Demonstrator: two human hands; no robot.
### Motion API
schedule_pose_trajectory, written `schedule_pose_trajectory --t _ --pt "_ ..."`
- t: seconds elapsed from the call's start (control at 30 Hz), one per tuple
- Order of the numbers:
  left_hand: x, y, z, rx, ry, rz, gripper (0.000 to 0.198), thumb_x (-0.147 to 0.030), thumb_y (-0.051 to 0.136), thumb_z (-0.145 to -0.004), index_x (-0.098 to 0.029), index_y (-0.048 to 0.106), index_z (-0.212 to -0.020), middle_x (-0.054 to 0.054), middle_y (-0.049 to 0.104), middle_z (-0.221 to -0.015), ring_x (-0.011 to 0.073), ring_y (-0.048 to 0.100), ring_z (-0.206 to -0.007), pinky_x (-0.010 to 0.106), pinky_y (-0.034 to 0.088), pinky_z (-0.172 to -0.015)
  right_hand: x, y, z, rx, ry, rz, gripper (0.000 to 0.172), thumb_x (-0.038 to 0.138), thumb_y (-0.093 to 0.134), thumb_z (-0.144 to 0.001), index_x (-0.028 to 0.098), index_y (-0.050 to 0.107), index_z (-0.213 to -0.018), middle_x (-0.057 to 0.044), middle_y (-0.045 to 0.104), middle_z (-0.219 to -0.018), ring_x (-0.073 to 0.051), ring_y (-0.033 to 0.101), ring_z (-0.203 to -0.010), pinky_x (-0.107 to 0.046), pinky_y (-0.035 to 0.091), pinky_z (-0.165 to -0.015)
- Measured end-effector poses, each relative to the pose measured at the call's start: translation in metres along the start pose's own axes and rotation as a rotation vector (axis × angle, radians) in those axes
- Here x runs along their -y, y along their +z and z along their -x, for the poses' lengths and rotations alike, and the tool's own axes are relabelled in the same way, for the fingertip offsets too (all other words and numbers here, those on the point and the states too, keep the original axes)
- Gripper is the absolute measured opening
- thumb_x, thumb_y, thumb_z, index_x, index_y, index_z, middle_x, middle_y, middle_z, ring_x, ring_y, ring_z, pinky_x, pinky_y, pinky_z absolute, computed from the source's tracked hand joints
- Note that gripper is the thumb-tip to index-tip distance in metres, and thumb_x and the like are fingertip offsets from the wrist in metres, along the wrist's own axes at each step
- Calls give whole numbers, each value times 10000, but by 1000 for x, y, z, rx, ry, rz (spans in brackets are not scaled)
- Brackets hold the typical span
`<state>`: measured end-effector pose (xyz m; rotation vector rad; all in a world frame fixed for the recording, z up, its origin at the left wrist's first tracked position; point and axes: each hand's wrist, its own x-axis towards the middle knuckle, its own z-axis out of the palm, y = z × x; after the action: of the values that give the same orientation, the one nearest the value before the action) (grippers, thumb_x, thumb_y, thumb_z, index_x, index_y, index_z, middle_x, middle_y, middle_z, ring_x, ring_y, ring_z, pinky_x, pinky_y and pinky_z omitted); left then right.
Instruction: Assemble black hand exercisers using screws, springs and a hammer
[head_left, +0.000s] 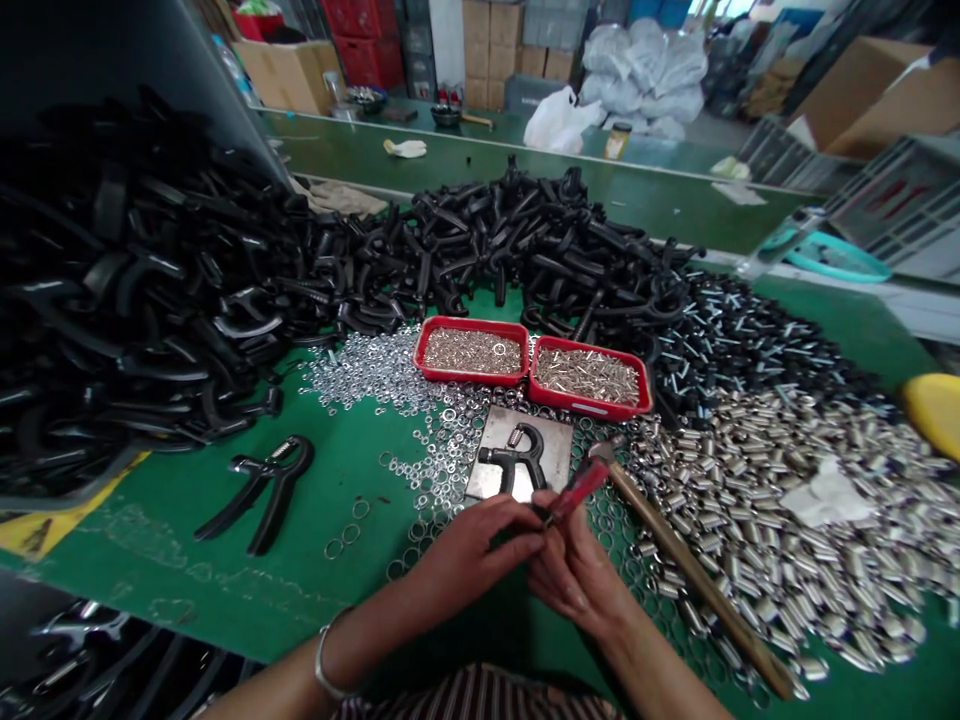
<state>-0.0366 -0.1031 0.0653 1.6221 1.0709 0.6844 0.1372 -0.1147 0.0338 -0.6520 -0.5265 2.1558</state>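
My right hand [568,575] is closed around a red-handled tool [583,488], whose exact kind is not clear. Beside it, the curled fingers of my left hand [480,545] meet at the tool's near end; a small dark part shows there, too hidden to name. Just beyond both hands, a black hand grip strengthener [510,457] with a coil spring lies on a square metal plate [559,432]. Its lower ends are partly covered by my fingers. A second grip strengthener [279,490] rests on the green table to the left.
Two red trays [471,378] [592,408] hold small metal pins. A wooden-handled hammer [697,570] lies to the right, against a heap of metal springs [825,570]. Black handles [510,240] are piled behind. Washers [367,370] and rings [351,534] are scattered around the plate.
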Motion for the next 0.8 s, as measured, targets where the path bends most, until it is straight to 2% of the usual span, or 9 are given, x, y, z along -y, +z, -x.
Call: schedule_pose_trajectory --t 0.1,0.17,0.23,0.37,0.43,0.57,0.63,0.73,0.8 --pt "7 0 -3 -40 -44 -20 198 -383 570 -946 -225 690 -944 54 713 -980 202 647 -918 346 484 -866 10 -6 -2 -63 32 276 413 476 583 -946 217 580 -1268 84 541 -460 -57 345 -291 -152 279 -339" --pt "7 -2 -5 -11 -29 -53 195 -366 560 -955 -214 681 -941 45 706 -962 189 641 -904 336 477 -853 19 -11 -2 -82 -4 460 381 407 668 -901 188 621 -1208 23 653 -635 -65 479 -385 -173 338 -395" --pt "4 -4 -6 29 -1 -86 174 -338 555 -963 -211 674 -963 34 696 -956 175 633 -900 318 471 -831 29 -15 -2 -80 -50 558 317 383 711 -865 179 671 -1105 -13 686 -801 -73 550 -484 -202 415 -481" --pt "0 -5 -9 63 45 -176 149 -307 547 -971 -225 671 -985 14 674 -924 155 617 -857 293 457 -773 47 -16 -1 -10 -29 590 269 391 638 -916 169 680 -1063 -22 683 -778 -127 628 -576 -270 499 -604" --pt "2 -6 -12 42 76 -215 164 -307 522 -983 -226 664 -973 12 666 -919 155 609 -859 296 455 -774 54 -15 -5 -31 -53 618 256 385 611 -936 156 682 -1026 -37 698 -753 -152 664 -620 -288 525 -645" --pt "19 -8 -20 -192 135 -363 156 -277 510 -980 -215 621 -1070 43 650 -1047 197 575 -1015 376 437 -924 63 -10 -25 -228 -267 665 246 393 653 -907 173 649 -1015 -61 737 -862 -174 706 -686 -307 576 -664" --pt "31 -8 -26 -300 137 -461 276 -287 599 -925 -203 568 -1186 78 614 -1181 246 521 -1151 443 385 -1021 65 -10 -39 -339 -399 688 264 413 661 -897 186 619 -1026 -61 738 -888 -177 711 -698 -304 590 -643" --pt "47 -7 -33 -303 93 -552 515 -305 704 -837 -187 494 -1292 117 550 -1302 299 457 -1249 491 339 -1067 61 -15 -58 -416 -509 720 280 456 641 -898 200 586 -999 -58 736 -880 -180 712 -687 -291 591 -599" --pt "53 -7 -37 -272 69 -564 540 -291 712 -819 -195 484 -1299 111 548 -1296 299 461 -1244 482 343 -1062 56 -18 -67 -416 -509 747 285 477 626 -901 207 580 -978 -54 736 -862 -183 711 -671 -293 590 -582"
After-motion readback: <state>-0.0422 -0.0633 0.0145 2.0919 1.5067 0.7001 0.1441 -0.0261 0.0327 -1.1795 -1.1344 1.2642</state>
